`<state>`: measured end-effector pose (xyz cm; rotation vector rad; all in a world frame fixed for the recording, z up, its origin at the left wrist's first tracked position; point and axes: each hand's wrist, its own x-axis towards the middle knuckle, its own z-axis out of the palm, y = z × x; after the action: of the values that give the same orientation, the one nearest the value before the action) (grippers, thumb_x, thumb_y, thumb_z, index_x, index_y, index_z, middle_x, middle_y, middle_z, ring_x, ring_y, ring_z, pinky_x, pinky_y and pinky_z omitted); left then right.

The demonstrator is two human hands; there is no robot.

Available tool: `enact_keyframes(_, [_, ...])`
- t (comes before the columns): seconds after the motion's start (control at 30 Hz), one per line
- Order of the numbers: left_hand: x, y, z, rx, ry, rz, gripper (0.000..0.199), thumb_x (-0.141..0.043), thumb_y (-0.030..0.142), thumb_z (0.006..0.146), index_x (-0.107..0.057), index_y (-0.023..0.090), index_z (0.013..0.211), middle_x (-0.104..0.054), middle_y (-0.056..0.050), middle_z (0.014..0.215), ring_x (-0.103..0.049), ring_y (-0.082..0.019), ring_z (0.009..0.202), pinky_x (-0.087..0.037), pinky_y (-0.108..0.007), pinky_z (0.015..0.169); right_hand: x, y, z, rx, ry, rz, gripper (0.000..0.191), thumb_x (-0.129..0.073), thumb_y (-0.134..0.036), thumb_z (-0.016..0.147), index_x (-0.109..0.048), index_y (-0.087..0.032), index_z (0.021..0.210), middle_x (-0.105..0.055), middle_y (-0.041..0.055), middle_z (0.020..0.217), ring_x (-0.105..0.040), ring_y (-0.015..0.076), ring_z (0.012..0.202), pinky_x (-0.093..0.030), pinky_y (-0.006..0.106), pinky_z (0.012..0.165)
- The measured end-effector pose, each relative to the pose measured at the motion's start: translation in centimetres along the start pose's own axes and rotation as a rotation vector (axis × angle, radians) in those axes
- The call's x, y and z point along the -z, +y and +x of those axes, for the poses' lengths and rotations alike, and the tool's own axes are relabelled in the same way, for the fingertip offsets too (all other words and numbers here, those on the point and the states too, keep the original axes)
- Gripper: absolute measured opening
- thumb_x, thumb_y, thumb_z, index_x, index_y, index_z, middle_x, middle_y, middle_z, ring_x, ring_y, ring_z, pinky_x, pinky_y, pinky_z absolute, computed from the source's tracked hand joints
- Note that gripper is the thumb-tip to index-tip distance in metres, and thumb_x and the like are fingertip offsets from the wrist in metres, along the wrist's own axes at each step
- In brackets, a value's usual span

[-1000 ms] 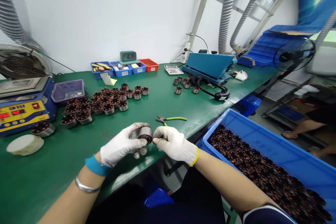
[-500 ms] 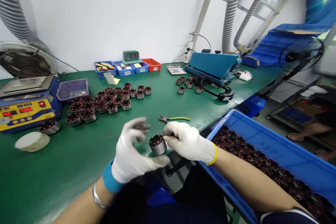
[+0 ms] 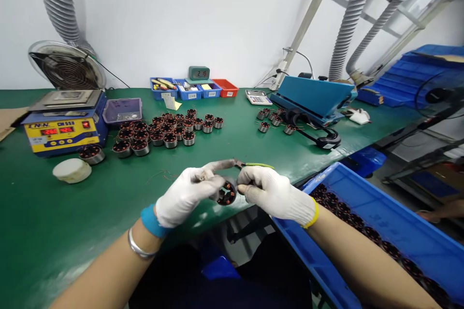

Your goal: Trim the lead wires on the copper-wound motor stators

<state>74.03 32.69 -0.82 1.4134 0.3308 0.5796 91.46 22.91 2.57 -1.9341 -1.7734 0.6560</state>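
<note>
A motor stator (image 3: 228, 195), a metal ring with copper windings, is tipped so its open face shows. My gloved left hand (image 3: 186, 195) grips it between thumb and fingers, near the bench's front edge. Just right of the stator is my gloved right hand (image 3: 273, 195), its thumb and fingertips pinched together; what they hold, if anything, is too small to make out. Beyond the hands lie cutting pliers (image 3: 258, 165) with green handles, their jaws close to my left fingertips. Several stators (image 3: 170, 140) stand grouped on the green bench (image 3: 123, 203).
A blue crate (image 3: 384, 207) full of stators stands at right. A soldering-type station (image 3: 61, 130), a round white pad (image 3: 72, 170) and a purple tray (image 3: 123, 110) are at left. Small bins (image 3: 224, 88), a calculator (image 3: 258, 97) and a blue machine (image 3: 311, 99) line the back.
My left hand has closed on the stator, which has turned from upright to tilted with its face toward me. My right hand stays pinched beside it. The view has shifted left.
</note>
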Motion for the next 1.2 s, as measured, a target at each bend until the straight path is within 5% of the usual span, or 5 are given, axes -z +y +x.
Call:
enact_keyframes(0.2, [-1.1,-1.3,-0.3,-0.381,0.181,0.710,0.023,-0.065,0.020,0.066,-0.055,0.018,0.088,-0.042,-0.017,0.140,-0.055,-0.028,0.114,-0.052,-0.040,0.087,0.8,-0.9,0.6,-0.029,0.075,-0.359,0.011,-0.051,-0.024,0.082,-0.061,-0.020,0.084,-0.064,0.0027,0.082,-0.056,0.0152,0.069,-0.031,0.025,0.057])
enact_keyframes(0.47, [-0.3,-2.0,1.0,0.113,-0.046,0.549,0.030,-0.060,0.046,0.077,-0.058,0.019,0.089,-0.066,-0.007,0.096,-0.062,-0.024,0.091,-0.053,-0.035,0.076,-0.6,-0.3,0.8,0.150,0.086,-0.696,0.020,-0.045,-0.027,0.087,-0.060,-0.017,0.093,-0.062,0.0105,0.093,-0.058,0.0204,0.077,-0.036,0.029,0.062])
enact_keyframes(0.8, [0.1,-3.5,1.0,-0.140,0.055,1.377,0.020,-0.052,0.025,0.081,-0.064,0.018,0.096,-0.062,-0.011,0.116,-0.060,-0.027,0.097,-0.047,-0.039,0.083,-6.5,3.3,1.8,-0.438,0.048,0.957,0.022,-0.060,-0.036,0.071,-0.049,-0.019,0.080,-0.048,-0.0034,0.062,-0.050,0.0106,0.058,-0.050,0.028,0.057])
enact_keyframes(1.0, [1.3,-3.0,1.3,-0.030,-0.101,1.344,0.026,-0.053,0.026,0.078,-0.063,0.018,0.100,-0.066,-0.010,0.107,-0.060,-0.030,0.098,-0.044,-0.046,0.090,-4.1,3.9,-0.7,0.125,0.551,0.120,0.022,-0.055,-0.029,0.080,-0.055,-0.018,0.100,-0.060,0.0135,0.107,-0.058,0.0243,0.103,-0.048,0.044,0.091])
enact_keyframes(1.2, [1.6,-2.7,1.1,-0.162,-0.044,1.392,0.025,-0.057,0.039,0.078,-0.068,0.020,0.090,-0.054,-0.013,0.129,-0.048,-0.035,0.118,-0.035,-0.054,0.101,-3.1,2.7,2.0,0.475,0.129,-0.392,0.024,-0.044,-0.027,0.089,-0.058,-0.017,0.105,-0.061,0.0136,0.113,-0.055,0.0246,0.108,-0.038,0.045,0.100])
